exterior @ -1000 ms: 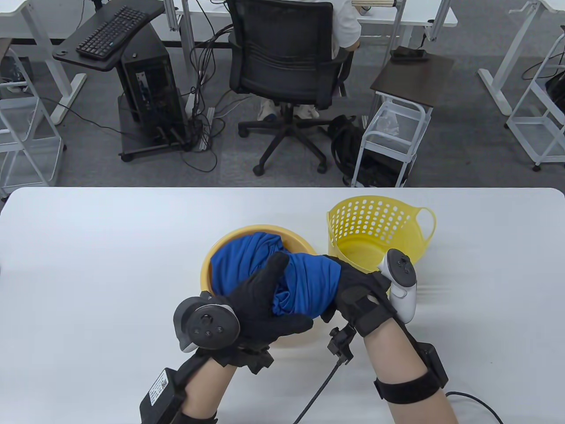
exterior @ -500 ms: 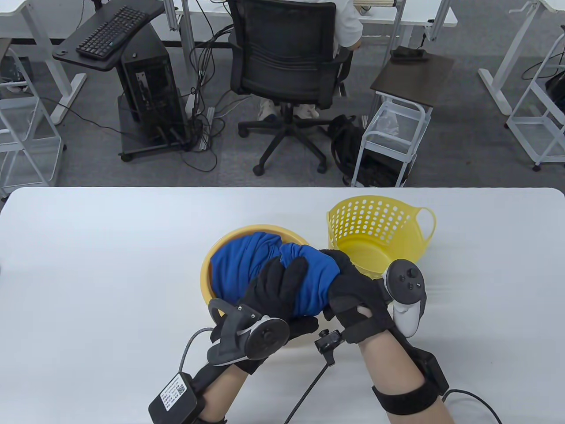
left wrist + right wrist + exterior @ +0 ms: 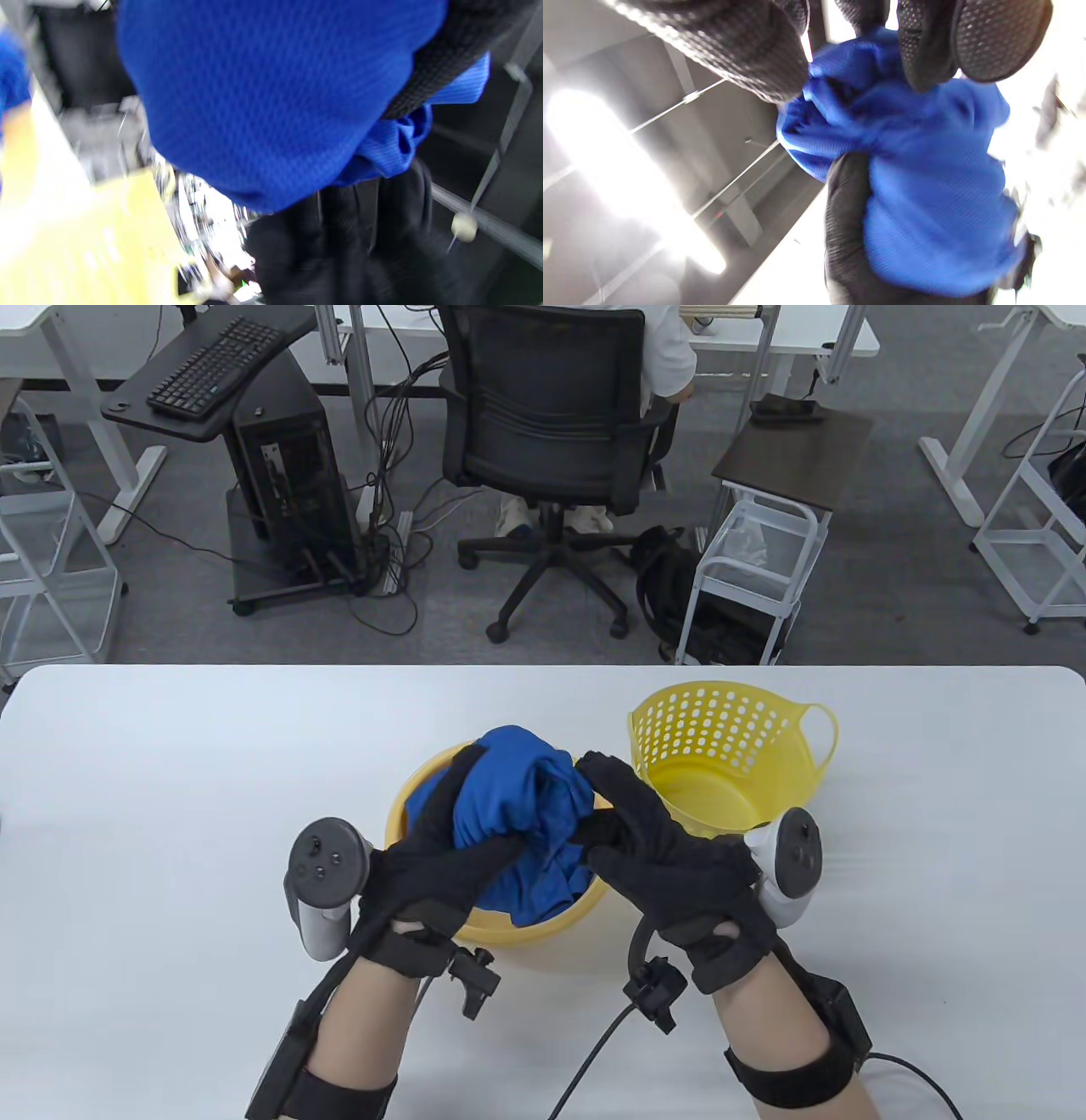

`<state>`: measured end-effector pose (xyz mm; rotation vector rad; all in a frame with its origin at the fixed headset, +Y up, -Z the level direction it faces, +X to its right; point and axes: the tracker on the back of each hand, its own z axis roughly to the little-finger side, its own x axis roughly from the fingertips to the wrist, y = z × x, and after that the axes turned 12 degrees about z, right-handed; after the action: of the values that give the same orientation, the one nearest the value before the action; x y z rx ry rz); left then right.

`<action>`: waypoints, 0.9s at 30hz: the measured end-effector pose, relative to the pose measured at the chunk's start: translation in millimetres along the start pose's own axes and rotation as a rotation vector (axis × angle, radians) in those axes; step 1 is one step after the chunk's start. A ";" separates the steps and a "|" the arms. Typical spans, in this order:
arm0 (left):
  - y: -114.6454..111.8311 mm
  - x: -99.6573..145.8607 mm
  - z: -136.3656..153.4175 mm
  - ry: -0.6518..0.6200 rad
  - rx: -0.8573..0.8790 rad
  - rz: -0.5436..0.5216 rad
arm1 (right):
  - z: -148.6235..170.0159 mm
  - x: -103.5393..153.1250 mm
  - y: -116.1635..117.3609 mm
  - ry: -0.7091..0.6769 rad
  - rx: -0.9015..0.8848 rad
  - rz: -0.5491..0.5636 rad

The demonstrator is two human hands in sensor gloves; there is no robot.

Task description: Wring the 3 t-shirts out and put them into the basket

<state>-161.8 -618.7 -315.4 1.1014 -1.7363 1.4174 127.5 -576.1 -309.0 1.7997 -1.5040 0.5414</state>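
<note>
Fabric is filling the space between your hands in the table view: your left hand [image 3: 441, 857] and right hand [image 3: 653, 848] are both curling their fingers round one bunched blue t-shirt [image 3: 517, 797], each grip closed tight on its own end. You are holding the bundle just above the yellow basin [image 3: 509, 925], most likely so that whatever is wrung out is falling back into it and not onto the desk [image 3: 170, 814]. More blue cloth is lying in the basin beneath; how many shirts that is cannot be told. The perforated yellow basket [image 3: 730, 746] is standing just beside the basin on your right, holding nothing, so the drop should be a short carry.

In the left wrist view, the t-shirt's [image 3: 271, 97] mesh weave is filling most of the picture, with a black gloved finger crossing it at the upper right.

In the right wrist view, your gloved fingers [image 3: 988, 38] are pressing into the t-shirt [image 3: 925, 212] from above while another gloved hand is clasping it from below.

No brand, label or readable writing is showing in any view.
</note>
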 end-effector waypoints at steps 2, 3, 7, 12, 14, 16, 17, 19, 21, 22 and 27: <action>4.0 -0.5 7.7 0.042 0.199 0.167 | -14.4 2.9 10.2 -0.151 0.376 -0.145; 3.9 -1.3 10.2 0.035 0.241 0.208 | -17.6 5.6 14.6 -0.208 0.518 -0.151; -12.5 -5.7 16.5 0.095 0.483 0.449 | -16.7 18.5 49.7 -0.511 1.178 -0.165; -36.1 -11.1 15.7 0.176 0.397 0.602 | -11.8 23.1 48.4 -0.666 1.088 -0.037; -38.3 -9.7 9.0 0.224 0.213 0.514 | -14.0 23.9 43.5 -0.644 1.087 -0.042; -40.9 -9.4 3.7 0.212 0.026 0.460 | -14.7 24.7 45.7 -0.667 1.141 -0.069; -40.6 -9.0 1.9 0.218 -0.008 0.456 | -14.9 26.3 45.1 -0.686 1.142 -0.062; -39.2 -10.7 3.1 0.222 -0.055 0.531 | -16.9 25.5 47.1 -0.704 1.095 -0.094; -39.1 -12.1 7.2 0.230 -0.016 0.587 | -21.2 24.9 48.6 -0.703 1.103 -0.132; -39.7 -12.9 8.5 0.228 0.001 0.603 | -22.0 24.5 48.6 -0.696 1.094 -0.145; -40.6 -13.4 6.9 0.236 -0.043 0.609 | -11.3 18.8 42.8 -0.598 1.026 -0.165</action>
<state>-119.3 -625.5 -310.5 0.3585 -1.9985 1.7636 92.0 -582.8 -277.3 3.0601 -1.5310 0.8267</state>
